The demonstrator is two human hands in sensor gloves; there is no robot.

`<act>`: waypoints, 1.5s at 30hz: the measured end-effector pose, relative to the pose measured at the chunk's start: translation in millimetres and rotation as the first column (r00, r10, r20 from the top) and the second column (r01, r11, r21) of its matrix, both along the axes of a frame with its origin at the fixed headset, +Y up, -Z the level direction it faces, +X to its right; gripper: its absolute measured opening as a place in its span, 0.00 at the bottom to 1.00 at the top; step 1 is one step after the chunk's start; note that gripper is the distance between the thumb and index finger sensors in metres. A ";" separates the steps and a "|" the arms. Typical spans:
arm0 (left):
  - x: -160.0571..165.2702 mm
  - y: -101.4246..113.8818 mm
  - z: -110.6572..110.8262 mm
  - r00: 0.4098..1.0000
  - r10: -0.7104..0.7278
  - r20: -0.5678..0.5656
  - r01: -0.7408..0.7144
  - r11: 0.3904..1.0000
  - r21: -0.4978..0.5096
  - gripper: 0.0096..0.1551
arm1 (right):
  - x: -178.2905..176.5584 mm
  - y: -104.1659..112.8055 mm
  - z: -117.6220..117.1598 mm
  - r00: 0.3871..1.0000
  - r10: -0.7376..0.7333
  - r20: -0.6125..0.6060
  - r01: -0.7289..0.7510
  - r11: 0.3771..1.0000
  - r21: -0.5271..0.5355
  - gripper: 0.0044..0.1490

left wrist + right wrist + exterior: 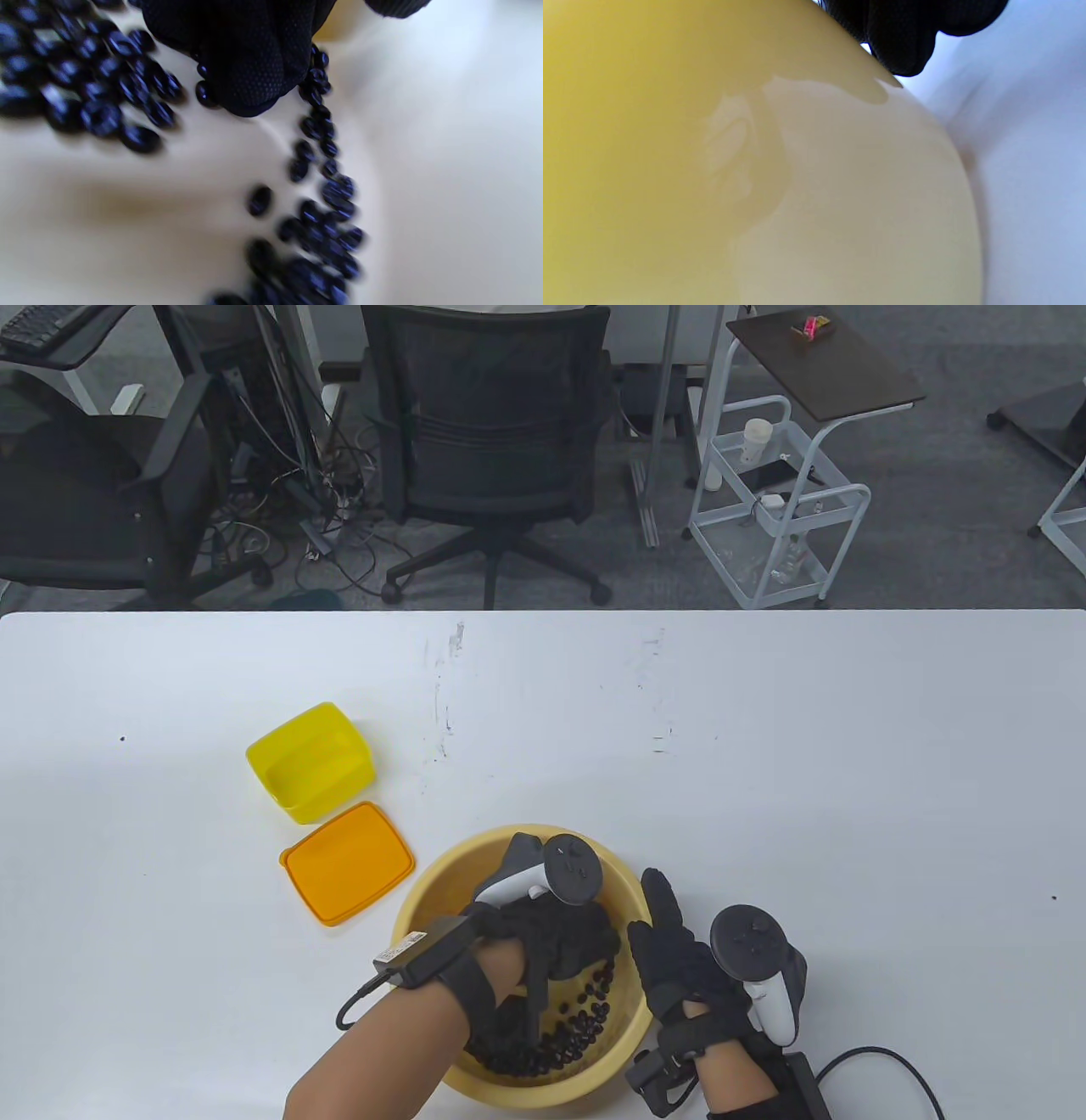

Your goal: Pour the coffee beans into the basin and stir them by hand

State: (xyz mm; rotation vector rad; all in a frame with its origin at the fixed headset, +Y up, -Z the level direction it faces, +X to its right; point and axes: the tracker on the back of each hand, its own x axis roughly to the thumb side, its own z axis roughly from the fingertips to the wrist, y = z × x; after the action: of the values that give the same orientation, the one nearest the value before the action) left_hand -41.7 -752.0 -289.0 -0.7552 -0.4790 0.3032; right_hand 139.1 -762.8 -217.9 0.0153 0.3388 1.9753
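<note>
A pale yellow basin (pixel 433 891) sits near the table's front edge with dark coffee beans (pixel 577 1027) spread over its bottom. My left hand (pixel 568 937) reaches down inside it, fingers curled among the beans. In the left wrist view a gloved fingertip (pixel 250 84) touches the basin floor (pixel 169 212) between scattered beans (pixel 326 199), which are blurred. My right hand (pixel 666 937) lies flat against the basin's outer right wall, fingers straight. The right wrist view shows that outer wall (pixel 755 169) close up, with my fingertips (pixel 903 46) on it.
A yellow box (pixel 310 762) stands open and holds nothing, left of the basin, its orange lid (pixel 346 862) lying flat beside it. Cables trail from both wrists at the table's front edge. Office chairs and a white cart stand beyond the far edge.
</note>
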 end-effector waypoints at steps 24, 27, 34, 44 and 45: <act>-8.2 -1.9 9.6 0.645 -0.736 0.207 0.703 0.677 0.216 0.39 | 0.1 -0.6 -0.4 1.000 -0.006 0.002 0.006 1.000 0.004 0.41; -8.6 -7.8 11.8 0.646 -0.711 0.278 0.733 0.680 0.035 0.39 | 0.0 -0.5 -0.3 1.000 -0.003 0.003 0.003 1.000 0.004 0.41; 1.5 -21.1 18.6 0.893 -0.332 0.304 0.432 0.824 -0.367 0.38 | -0.2 -0.8 -0.2 1.000 -0.005 0.001 0.005 1.000 0.003 0.41; 5.3 -7.8 2.1 0.995 0.102 0.007 -0.095 0.949 -0.299 0.37 | 0.1 -0.8 0.1 1.000 -0.008 0.000 0.008 1.000 0.001 0.41; 5.3 -7.0 1.9 0.995 0.096 0.015 -0.088 0.954 -0.288 0.37 | 0.0 -0.6 0.0 1.000 -0.005 0.001 0.005 1.000 0.002 0.41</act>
State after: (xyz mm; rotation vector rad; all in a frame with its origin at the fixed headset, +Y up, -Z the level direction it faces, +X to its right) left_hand -36.4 -759.0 -287.0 -1.0225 -0.5041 0.4563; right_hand 139.1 -763.4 -217.9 0.0168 0.3362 1.9705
